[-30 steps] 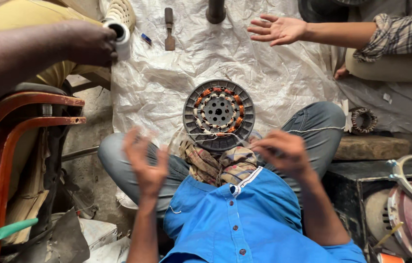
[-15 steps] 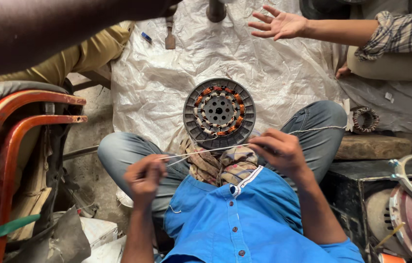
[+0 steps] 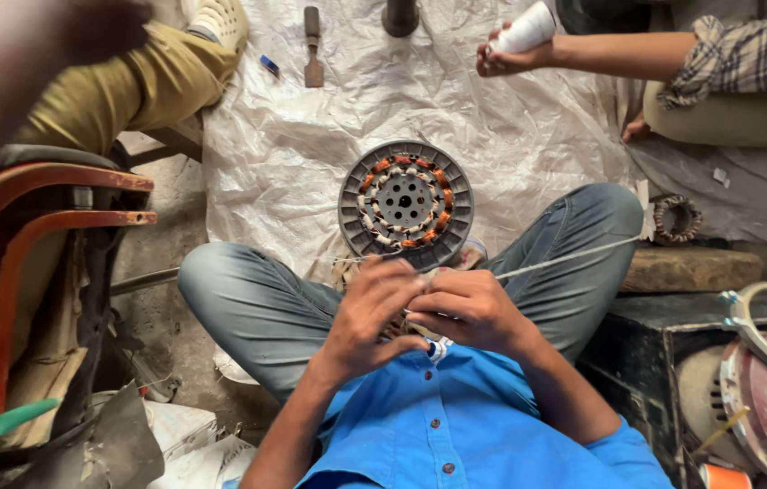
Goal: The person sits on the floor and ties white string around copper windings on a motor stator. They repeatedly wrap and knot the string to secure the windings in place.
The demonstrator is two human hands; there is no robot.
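Head view, lower centre of frame: left hand (image 3: pixel 367 317) and right hand (image 3: pixel 469 308) met over the lap, just below the round motor stator (image 3: pixel 406 205). Left fingers curled shut around something I could not make out; right fingers pressed together, pinching a thin pale string (image 3: pixel 574 257) that ran taut toward the right edge of the frame. Stator lay flat on the crinkled white plastic sheet (image 3: pixel 528 136) between the knees, copper-coloured coils ringing its perforated hub, untouched by either hand.

Step in hand, by my reading: working or knotting the string close to the body, ahead of any tying at the coils. Next move would call for steady tension on the string and a free end brought up to the stator.

Upper right: another person's hand (image 3: pixel 499 56) gripped a white cup (image 3: pixel 528 27); contents not visible. Upper centre: a small hammer-like tool (image 3: pixel 313 50) on the sheet. Far right: a small wound ring (image 3: pixel 676 218) beside the knee.
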